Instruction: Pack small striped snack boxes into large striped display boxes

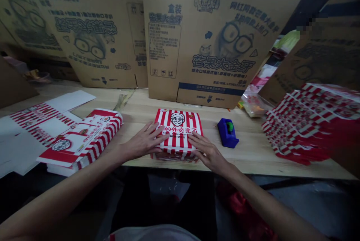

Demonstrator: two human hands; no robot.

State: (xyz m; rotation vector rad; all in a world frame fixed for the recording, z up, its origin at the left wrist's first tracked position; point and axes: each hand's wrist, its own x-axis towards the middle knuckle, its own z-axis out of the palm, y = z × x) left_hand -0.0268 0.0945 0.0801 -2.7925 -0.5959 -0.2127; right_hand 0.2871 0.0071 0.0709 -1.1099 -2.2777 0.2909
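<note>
A red-and-white striped paper box (180,128) with a cartoon face and red lettering sits closed near the table's front edge. My left hand (144,140) rests on its left side, fingers stretched across the lid. From the right, my right hand (209,151) lies on the lid's right part with fingers spread and the thumb near the front edge. Neither hand is wrapped round the box. Just right of it stands a blue tape dispenser (227,133) with a green roll.
A stack of flat striped box blanks (87,136) lies left, beside loose white-backed sheets (53,121). On the right, striped boxes (312,121) are piled up. Large printed cartons (197,46) wall off the table's back. A clear plastic bag (251,103) lies before the right carton.
</note>
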